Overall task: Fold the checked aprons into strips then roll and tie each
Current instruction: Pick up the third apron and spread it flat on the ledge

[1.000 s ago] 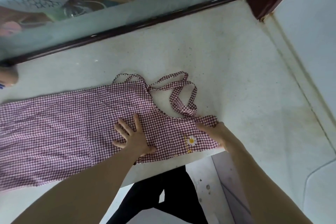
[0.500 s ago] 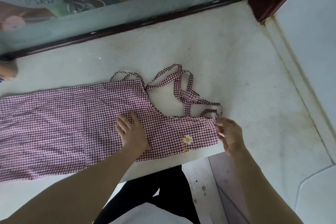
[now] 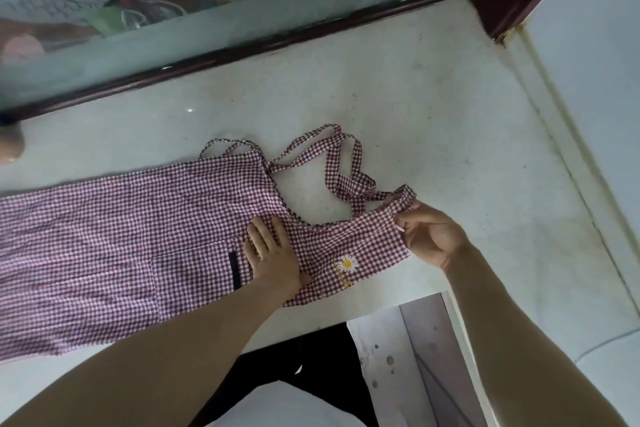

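Note:
A red-and-white checked apron [image 3: 114, 246] lies spread on the white counter [image 3: 398, 107], its skirt running off to the left. A daisy patch [image 3: 347, 263] marks the bib near the front edge. Tangled checked straps [image 3: 341, 170] lie behind the bib. My left hand [image 3: 272, 253] presses flat on the apron's middle, next to a dark pocket trim. My right hand [image 3: 427, 236] pinches the bib's top right corner, lifted slightly off the counter.
A dark wooden window frame [image 3: 242, 48] with glass runs along the back of the counter. A white wall [image 3: 588, 80] closes the right side. The counter's front edge sits just below the bib, with floor and my dark trousers [image 3: 322, 367] beneath.
My right hand moved from lying on the bib to pinching its top corner and lifting it. The straps shifted to the right. My left hand drew its fingers together.

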`<move>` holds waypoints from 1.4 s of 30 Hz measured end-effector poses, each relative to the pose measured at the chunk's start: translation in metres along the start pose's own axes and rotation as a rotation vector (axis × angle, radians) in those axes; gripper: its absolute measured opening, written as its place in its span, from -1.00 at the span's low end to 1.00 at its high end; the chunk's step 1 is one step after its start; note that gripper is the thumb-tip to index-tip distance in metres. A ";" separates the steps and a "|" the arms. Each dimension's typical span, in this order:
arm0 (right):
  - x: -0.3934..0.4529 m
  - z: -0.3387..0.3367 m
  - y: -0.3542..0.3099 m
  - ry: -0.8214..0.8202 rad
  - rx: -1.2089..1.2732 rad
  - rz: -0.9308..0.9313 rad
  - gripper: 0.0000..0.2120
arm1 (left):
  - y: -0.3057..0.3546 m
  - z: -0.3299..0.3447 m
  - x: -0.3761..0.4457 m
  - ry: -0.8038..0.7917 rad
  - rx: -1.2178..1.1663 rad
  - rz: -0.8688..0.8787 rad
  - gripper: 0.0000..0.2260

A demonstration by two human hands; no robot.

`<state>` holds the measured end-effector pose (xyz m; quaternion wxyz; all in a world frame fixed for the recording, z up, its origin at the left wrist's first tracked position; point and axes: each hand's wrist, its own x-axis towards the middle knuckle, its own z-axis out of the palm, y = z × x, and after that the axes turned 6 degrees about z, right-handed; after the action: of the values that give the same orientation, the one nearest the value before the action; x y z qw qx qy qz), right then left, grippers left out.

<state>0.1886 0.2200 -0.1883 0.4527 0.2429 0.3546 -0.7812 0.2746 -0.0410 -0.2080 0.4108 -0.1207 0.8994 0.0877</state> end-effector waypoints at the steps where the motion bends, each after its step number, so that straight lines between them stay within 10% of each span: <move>1: 0.002 0.002 -0.005 -0.047 0.012 0.027 -0.39 | 0.001 -0.001 0.000 -0.013 0.005 -0.013 0.22; 8: 0.012 0.020 -0.053 -0.050 0.226 -0.135 -0.87 | 0.006 -0.005 0.002 -0.029 0.036 -0.039 0.22; 12: -0.002 -0.013 -0.105 0.138 0.294 -0.301 -0.82 | 0.005 -0.004 0.001 -0.001 0.046 -0.014 0.21; 21: 0.007 -0.023 -0.133 0.663 -0.455 -0.244 -0.80 | -0.003 -0.025 -0.003 -0.005 0.065 0.022 0.18; 25: 0.030 -0.013 -0.108 1.221 -0.952 -0.506 -0.59 | -0.012 -0.066 0.008 0.268 -0.131 0.076 -0.44; 30: 0.084 0.039 -0.067 0.806 -1.413 -0.945 -0.81 | -0.044 -0.095 0.044 0.716 -0.181 0.192 -0.70; 37: 0.146 0.110 -0.040 0.347 -1.972 -0.653 -0.53 | -0.066 -0.092 0.083 0.301 -0.065 0.235 -0.15; 42: 0.165 0.111 -0.062 0.391 -1.969 -0.573 -0.91 | -0.059 -0.089 0.092 0.229 0.003 0.161 -0.14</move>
<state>0.0495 0.0672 -0.2133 0.1831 -0.2047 0.9461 -0.1719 0.1697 -0.1333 -0.2237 0.2971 -0.0568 0.9474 0.1047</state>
